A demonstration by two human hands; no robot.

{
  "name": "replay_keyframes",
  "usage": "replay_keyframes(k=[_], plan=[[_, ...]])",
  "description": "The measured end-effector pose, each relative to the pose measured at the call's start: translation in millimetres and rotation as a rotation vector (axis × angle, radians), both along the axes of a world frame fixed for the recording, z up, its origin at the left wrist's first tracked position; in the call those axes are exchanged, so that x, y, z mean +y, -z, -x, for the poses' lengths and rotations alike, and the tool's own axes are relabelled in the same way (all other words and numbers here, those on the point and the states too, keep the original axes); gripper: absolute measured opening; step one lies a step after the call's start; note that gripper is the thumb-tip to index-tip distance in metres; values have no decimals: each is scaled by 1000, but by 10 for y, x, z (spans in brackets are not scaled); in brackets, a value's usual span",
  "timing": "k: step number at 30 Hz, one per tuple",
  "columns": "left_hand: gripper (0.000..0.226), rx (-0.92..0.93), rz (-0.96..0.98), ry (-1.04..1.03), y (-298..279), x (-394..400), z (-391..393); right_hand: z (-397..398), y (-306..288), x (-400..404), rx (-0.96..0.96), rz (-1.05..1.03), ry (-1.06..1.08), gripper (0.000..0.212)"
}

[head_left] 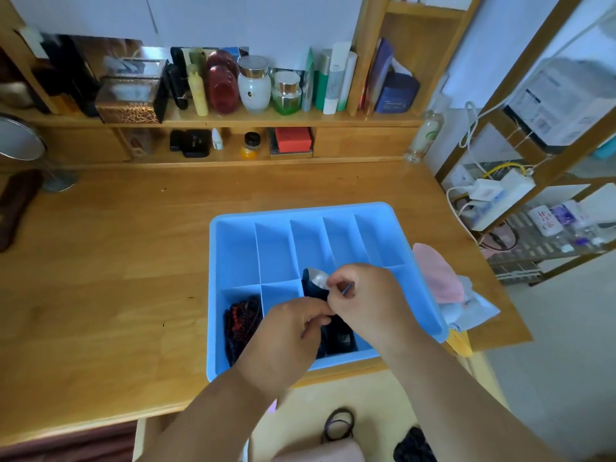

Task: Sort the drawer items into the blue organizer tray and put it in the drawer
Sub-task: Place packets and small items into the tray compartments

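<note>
Light blue plastic organizer tray [413,261] with thin dividers sits on the wooden desk [116,261], at its front edge near the right front corner; the tray's near rim slightly overhangs that edge. Far row: five long compartments, nothing seen in them. Near row: a coil of dark red and black beaded strands [241,323] fills the leftmost compartment; dark, partly hidden items [340,335] lie in a middle compartment under the hands, identity not resolvable.

Left hand [286,331] is over the near row, fingers curled inward with tips meeting the right hand's; it appears to pinch something small and thin, but the object is hidden, so what it holds cannot be told. Right hand [363,298] is just above and beside it, thumb and forefinger pinching a thin blue elastic band [347,290]. A silvery rounded object [316,278] shows just beyond the right fingers, touching or nearly so.

Pink and pale blue folded cloths [446,285] lie on the desk against the tray's right wall. Below the desk's front edge, an open drawer [300,415] holds dark hair ties [338,425] and a black fuzzy item [413,445]. Cosmetic bottles and jars [253,83] line the shelf along the desk's back edge.
</note>
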State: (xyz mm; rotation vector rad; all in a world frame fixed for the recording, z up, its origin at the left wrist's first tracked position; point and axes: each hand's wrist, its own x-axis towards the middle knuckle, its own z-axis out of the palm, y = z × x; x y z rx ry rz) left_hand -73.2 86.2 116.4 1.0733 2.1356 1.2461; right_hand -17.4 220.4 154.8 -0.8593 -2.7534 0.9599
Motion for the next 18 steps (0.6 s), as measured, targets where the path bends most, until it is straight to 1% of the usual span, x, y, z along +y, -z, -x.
replay_keyframes(k=[3,6,9,10,11,12,14,18], plan=[[37,37,-65,-78,39,-55,12,-10,57,15,27,9,-71,6],[39,105,-55,-106,55,-107,-2,-35,107,34,46,-130,-179,16],[39,262,-4,-58,80,-118,-3,-21,-18,81,184,-228,-184,25],[37,310,16,-50,100,-123,-8,0,-96,106,201,-250,-189,29],[36,346,36,-51,119,-126,-15,30,-177,133,180,-270,-202,32],[35,358,58,-61,135,-128,-24,64,-253,161,121,-288,-225,33],[35,333,91,-102,128,-135,-38,136,-338,213,-59,-312,-254,33],[34,318,132,-117,92,-145,-55,271,-230,167,-396,-303,-267,20]])
